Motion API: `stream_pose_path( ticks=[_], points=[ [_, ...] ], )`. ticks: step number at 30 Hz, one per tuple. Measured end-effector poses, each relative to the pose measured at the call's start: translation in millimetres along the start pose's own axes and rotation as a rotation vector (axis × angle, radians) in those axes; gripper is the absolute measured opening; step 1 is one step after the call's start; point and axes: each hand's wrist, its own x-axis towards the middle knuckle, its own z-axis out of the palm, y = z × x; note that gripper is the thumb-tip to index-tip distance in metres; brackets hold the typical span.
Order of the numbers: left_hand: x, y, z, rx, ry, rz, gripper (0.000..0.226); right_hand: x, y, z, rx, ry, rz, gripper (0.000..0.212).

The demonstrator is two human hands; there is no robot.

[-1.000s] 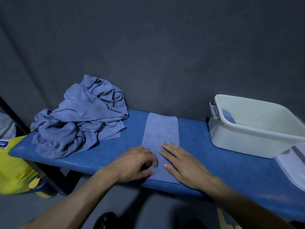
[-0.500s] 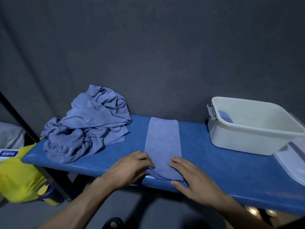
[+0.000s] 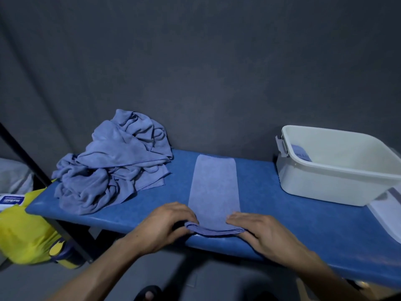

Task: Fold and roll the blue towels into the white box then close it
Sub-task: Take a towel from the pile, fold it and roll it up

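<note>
Hands at lower centre: left hand (image 3: 166, 224) and right hand (image 3: 258, 230) pinching folded towel (image 3: 213, 187) corners. Towel pile (image 3: 110, 164) left, white box (image 3: 338, 168) right, lid (image 3: 388, 210) beside.

My left hand (image 3: 167, 227) and my right hand (image 3: 258, 230) pinch the near end of a long, narrow folded blue towel strip (image 3: 213, 187), which lies across the padded blue bench (image 3: 303, 218); its near edge is curled up off the bench. To the left sits a crumpled pile of blue towels (image 3: 112, 166). To the right stands an open white plastic box (image 3: 338, 168) with a blue towel (image 3: 300, 153) inside, its white lid (image 3: 388, 211) lying beside it. A yellow bag (image 3: 23, 233) sits lower left.
</note>
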Motion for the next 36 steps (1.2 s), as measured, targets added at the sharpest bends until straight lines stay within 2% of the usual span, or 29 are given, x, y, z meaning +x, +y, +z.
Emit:
stream_pose_path(
  ticks=[4,7,9,12,17,24,27,29,30,33,36],
  points=[
    [3,1,1,-0.206,0.041,-0.159,0.019,3,-4,-14,0.178,-0.126,0.171,0.031],
    [12,1,7,-0.298,0.1,-0.308,0.025,13,-3,-15,0.238,-0.067,0.299,0.038],
    [20,-1,11,-0.29,0.127,-0.378,0.038,20,-2,-11,0.284,-0.023,0.377,0.048],
    [32,-7,13,-0.255,0.126,-0.488,0.048,31,0,-6,0.373,-0.01,0.533,0.05],
    [46,-4,14,-0.141,0.115,-0.61,0.044,48,9,2,0.393,-0.034,0.766,0.049],
    [52,4,20,0.084,0.126,-0.703,0.031,63,8,9,0.182,-0.032,0.866,0.046],
    [50,1,17,0.15,0.181,-0.688,0.022,64,1,10,0.057,-0.038,0.844,0.027],
    [47,-6,15,0.117,0.261,-0.533,0.014,63,-3,10,-0.059,-0.042,0.77,0.013],
    [45,-11,15,0.125,0.265,-0.437,0.013,62,-6,9,-0.116,-0.018,0.71,0.011],
    [40,-19,14,0.229,0.233,-0.189,0.013,57,-5,12,-0.303,0.077,0.425,0.027],
    [35,-19,8,0.273,0.171,-0.053,0.019,52,0,15,-0.361,0.038,0.167,0.027]
  ],
)
